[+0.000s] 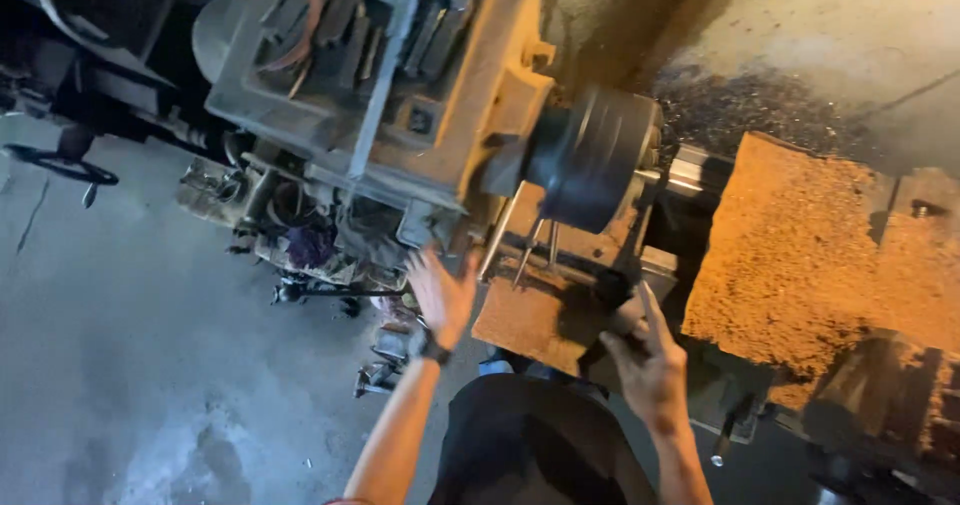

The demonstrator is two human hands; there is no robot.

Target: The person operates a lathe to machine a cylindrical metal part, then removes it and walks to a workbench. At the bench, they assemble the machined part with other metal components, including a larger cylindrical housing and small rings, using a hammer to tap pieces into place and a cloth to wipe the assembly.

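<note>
I stand at a grey metal lathe, looking down on it. Its headstock fills the upper middle, with a dark round chuck on its right side. My left hand is raised with fingers spread, empty, just in front of the headstock's lower edge. My right hand reaches up towards a black round knob on a lever below the chuck; its fingers are mostly extended and touch or nearly touch the knob. Two thin metal levers hang under the chuck.
A large block covered in orange-brown swarf or sawdust lies on the lathe bed at right. A smaller dusty plate sits below the chuck. Dark chips litter the floor behind. Grey concrete floor spreads left; a handwheel shows far left.
</note>
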